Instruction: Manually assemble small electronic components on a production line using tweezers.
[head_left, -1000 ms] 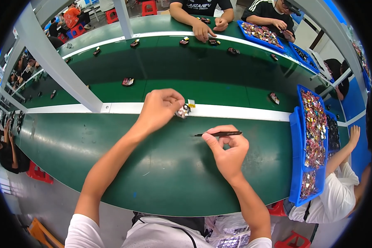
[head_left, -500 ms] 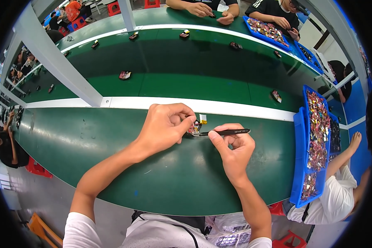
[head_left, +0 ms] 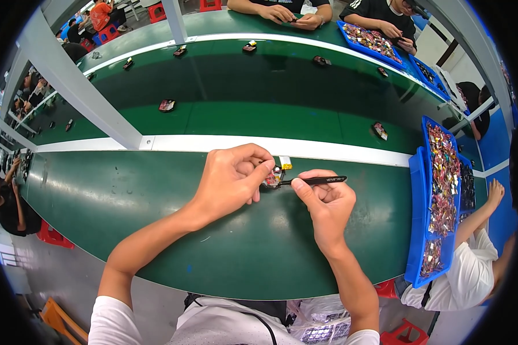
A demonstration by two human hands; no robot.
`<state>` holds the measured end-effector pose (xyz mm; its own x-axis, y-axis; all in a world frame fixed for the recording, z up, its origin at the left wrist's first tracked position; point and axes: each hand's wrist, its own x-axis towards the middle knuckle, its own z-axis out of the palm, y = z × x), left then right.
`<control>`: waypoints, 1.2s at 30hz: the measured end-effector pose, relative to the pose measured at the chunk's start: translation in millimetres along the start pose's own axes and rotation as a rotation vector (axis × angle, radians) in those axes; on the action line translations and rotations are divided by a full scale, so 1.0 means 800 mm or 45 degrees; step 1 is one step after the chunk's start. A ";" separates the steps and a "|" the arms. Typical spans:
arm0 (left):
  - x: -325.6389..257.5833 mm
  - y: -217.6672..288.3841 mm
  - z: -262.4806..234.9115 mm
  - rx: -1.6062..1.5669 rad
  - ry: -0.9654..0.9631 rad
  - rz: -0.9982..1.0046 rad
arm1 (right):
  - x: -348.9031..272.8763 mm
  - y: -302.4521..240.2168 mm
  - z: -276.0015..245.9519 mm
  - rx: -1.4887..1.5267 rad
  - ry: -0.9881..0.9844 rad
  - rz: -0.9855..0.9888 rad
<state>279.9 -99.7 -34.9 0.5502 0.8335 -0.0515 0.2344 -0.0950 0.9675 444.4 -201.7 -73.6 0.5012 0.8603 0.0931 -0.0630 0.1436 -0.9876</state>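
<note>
My left hand (head_left: 231,178) pinches a small black electronic device (head_left: 273,177) with a reddish circuit board in it, just above the green bench (head_left: 172,201). A flat silver battery pouch with yellow tape (head_left: 285,163) sticks up from the device's far side. Between thumb and fingers of my right hand (head_left: 328,202) are black tweezers (head_left: 319,180), their tips pointing left and reaching the device's right side. Whether the tips grip anything is too small to tell. The left fingers hide part of the device.
Blue trays (head_left: 414,230) heaped with small circuit parts stand at the right, beside a person in white. Beyond a white rail (head_left: 270,145) runs a dark green belt (head_left: 224,80) bearing several small devices. A grey post (head_left: 80,80) rises at left. Co-workers sit across the belt.
The devices on the belt have shifted slightly left. My tweezers and the battery pouch have moved a little; both hands stay nearly in place.
</note>
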 end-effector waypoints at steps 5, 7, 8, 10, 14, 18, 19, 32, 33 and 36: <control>0.002 0.001 0.002 -0.012 -0.020 -0.003 | 0.003 0.001 -0.004 0.068 -0.014 0.065; 0.002 0.000 0.003 -0.029 -0.021 0.023 | 0.004 -0.002 -0.007 0.154 -0.038 0.149; 0.002 -0.001 0.004 -0.030 -0.022 0.024 | 0.004 -0.004 -0.007 0.153 -0.036 0.148; 0.002 -0.006 0.008 -0.016 0.019 0.104 | 0.005 -0.005 -0.008 0.236 -0.052 0.210; 0.001 -0.004 0.016 0.046 0.045 0.174 | 0.011 -0.001 -0.022 0.247 -0.094 0.313; 0.004 -0.005 0.019 0.054 0.054 0.235 | 0.012 0.001 -0.025 0.250 -0.106 0.321; 0.004 -0.004 0.019 0.036 0.045 0.207 | 0.012 0.001 -0.025 0.278 -0.106 0.302; 0.015 0.004 0.014 -0.049 -0.094 -0.057 | 0.015 -0.001 -0.034 0.206 -0.145 0.236; 0.017 0.004 0.014 -0.088 -0.143 -0.061 | 0.017 -0.001 -0.035 0.218 -0.135 0.213; 0.025 -0.003 0.013 -0.206 -0.244 -0.058 | 0.020 0.001 -0.042 0.241 -0.125 0.205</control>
<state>298.4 -88.4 -40.6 0.6874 0.7151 -0.1268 0.1395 0.0413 0.9894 481.1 -204.3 -76.9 0.3861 0.9215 -0.0423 -0.3000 0.0821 -0.9504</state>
